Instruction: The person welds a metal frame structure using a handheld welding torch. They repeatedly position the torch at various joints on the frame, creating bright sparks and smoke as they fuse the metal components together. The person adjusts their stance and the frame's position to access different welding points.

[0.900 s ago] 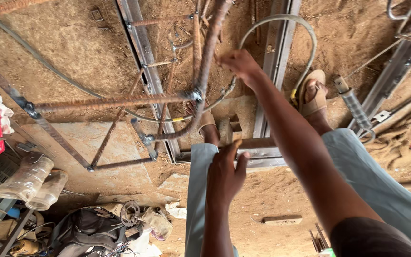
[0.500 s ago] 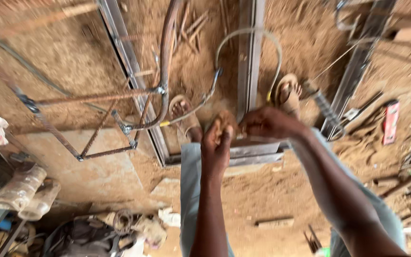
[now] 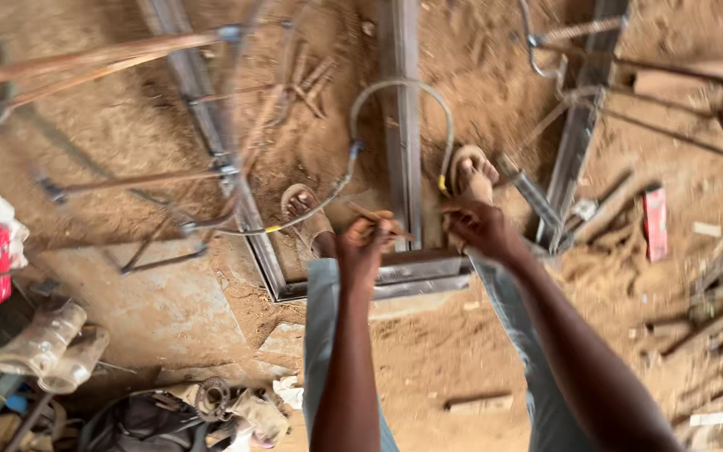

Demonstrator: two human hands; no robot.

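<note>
Left hand (image 3: 364, 244) grips one end of a short thin rod (image 3: 376, 222), held just above the near end of the steel frame (image 3: 401, 125) on the sandy ground. Right hand (image 3: 480, 228), just beside it, is curled; whether it holds anything is unclear.

Hands (image 3: 364, 243) above steel frame (image 3: 401, 167)
</note>
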